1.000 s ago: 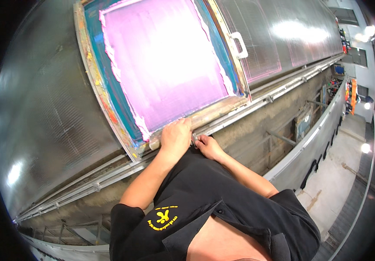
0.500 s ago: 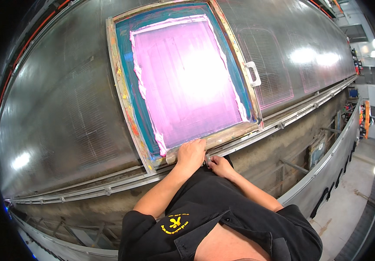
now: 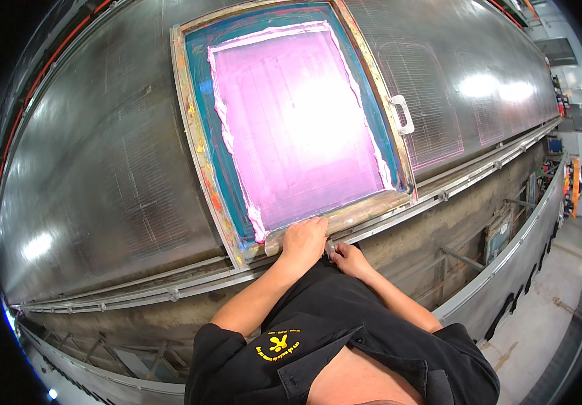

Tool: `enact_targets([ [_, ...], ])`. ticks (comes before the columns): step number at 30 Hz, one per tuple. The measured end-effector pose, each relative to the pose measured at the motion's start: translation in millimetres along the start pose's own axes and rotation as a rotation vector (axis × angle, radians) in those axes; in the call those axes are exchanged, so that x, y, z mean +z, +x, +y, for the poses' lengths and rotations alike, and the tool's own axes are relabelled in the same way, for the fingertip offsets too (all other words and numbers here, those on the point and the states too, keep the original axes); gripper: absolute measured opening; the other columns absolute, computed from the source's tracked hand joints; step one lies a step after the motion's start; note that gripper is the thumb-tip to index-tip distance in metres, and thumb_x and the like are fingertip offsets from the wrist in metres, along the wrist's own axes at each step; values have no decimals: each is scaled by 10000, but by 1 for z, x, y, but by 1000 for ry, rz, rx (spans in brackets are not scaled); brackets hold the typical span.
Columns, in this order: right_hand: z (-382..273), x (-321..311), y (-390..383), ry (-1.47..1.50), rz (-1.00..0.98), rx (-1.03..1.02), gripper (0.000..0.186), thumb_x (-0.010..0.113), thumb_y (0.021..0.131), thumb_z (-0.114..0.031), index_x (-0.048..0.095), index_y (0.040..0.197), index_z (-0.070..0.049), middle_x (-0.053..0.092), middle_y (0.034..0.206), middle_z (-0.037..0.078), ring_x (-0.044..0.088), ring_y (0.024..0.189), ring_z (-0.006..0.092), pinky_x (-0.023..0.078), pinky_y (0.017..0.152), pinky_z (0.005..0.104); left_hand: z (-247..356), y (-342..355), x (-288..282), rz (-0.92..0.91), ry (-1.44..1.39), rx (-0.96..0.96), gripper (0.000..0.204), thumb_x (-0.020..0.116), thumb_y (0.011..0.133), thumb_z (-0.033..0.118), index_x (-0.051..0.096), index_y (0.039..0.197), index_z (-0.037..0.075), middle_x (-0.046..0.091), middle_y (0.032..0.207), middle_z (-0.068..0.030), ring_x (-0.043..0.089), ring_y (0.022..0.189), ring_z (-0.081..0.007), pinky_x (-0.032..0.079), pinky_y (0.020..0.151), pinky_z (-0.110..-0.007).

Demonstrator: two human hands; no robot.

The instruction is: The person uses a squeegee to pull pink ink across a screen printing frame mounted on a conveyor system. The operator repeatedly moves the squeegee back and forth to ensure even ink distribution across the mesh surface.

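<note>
— Where's the screen frame from your hands?

— Straight ahead on the bench, long axis running away from you. Your left hand lies palm-down, fingers curled on its near rail.

— And the right?

— Your right hand sits just below that rail, closed around a small metal piece; left is nearer.

A black short-sleeved polo shirt bears a small yellow emblem.
</note>
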State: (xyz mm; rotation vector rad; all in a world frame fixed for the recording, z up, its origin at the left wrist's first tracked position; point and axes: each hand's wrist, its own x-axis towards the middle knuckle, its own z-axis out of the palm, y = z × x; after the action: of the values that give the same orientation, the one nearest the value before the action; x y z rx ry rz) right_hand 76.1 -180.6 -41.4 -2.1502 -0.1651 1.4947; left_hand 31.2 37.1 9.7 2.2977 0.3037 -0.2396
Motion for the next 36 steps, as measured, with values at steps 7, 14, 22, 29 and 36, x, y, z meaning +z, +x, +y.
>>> enact_targets([
  [7, -1, 2, 0, 6, 19, -14, 159, 637, 994, -127, 653, 1037, 25, 724, 878, 108, 684, 844, 171, 533, 813, 346, 1, 2, -3, -35, 18, -1, 295, 776, 843, 184, 667, 1072, 33, 707, 974, -145, 708, 888, -376, 558, 756, -487],
  [14, -5, 3, -4, -8, 47, 8, 157, 639, 986, -131, 655, 1026, 20, 725, 870, 109, 687, 840, 180, 531, 804, 353, 3, 1, -5, -11, 24, 8, 219, 777, 825, 168, 658, 961, 45, 715, 938, -140, 726, 922, -342, 573, 790, -468],
  [22, -4, 4, -5, -21, 72, 25, 228, 662, 957, -217, 694, 1053, -12, 751, 941, 200, 733, 941, 356, 543, 856, 434, 3, 1, -8, -32, 29, 22, 207, 772, 830, 173, 661, 946, 42, 720, 923, -145, 729, 905, -349, 575, 784, -474],
  [29, -9, 3, -7, -71, 58, 20, 240, 662, 954, -221, 694, 1057, -8, 748, 968, 218, 726, 964, 372, 541, 870, 447, 0, 2, -6, -39, 49, 20, 217, 782, 821, 177, 669, 943, 38, 722, 921, -157, 729, 891, -358, 576, 779, -478],
  [36, 5, -16, -15, -164, -6, -145, 332, 654, 969, -262, 716, 1184, -17, 741, 1044, 250, 726, 1013, 362, 550, 907, 432, -10, 3, 13, -9, 19, 28, 211, 783, 815, 163, 673, 954, 48, 714, 926, -151, 716, 907, -373, 559, 795, -499],
])
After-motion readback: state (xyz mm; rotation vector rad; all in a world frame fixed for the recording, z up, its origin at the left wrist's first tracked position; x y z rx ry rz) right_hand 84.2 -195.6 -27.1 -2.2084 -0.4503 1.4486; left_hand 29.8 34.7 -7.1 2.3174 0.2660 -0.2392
